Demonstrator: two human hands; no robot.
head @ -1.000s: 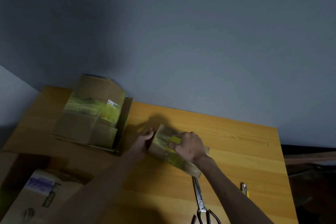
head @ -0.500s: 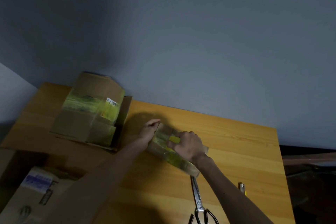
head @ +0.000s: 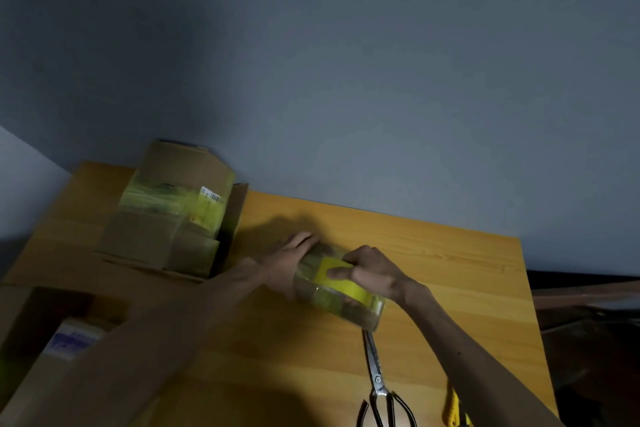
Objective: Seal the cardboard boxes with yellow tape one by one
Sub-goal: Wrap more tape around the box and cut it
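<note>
Head view, centre: right hand (head: 375, 274) pinches the tape roll (head: 330, 281), whose tape may wrinkle if the box (head: 346, 310) slips under the flat left hand (head: 291, 253).

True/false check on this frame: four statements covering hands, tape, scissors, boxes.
1. The right hand grips the yellow tape roll on top of the small box. True.
2. The left hand holds the scissors. False: the scissors lie on the table; the left hand rests on the small box.
3. The larger box at the table's rear left carries yellow tape. True.
4. The small box is stacked on the larger box. False: it sits on the table, apart from it.
</note>
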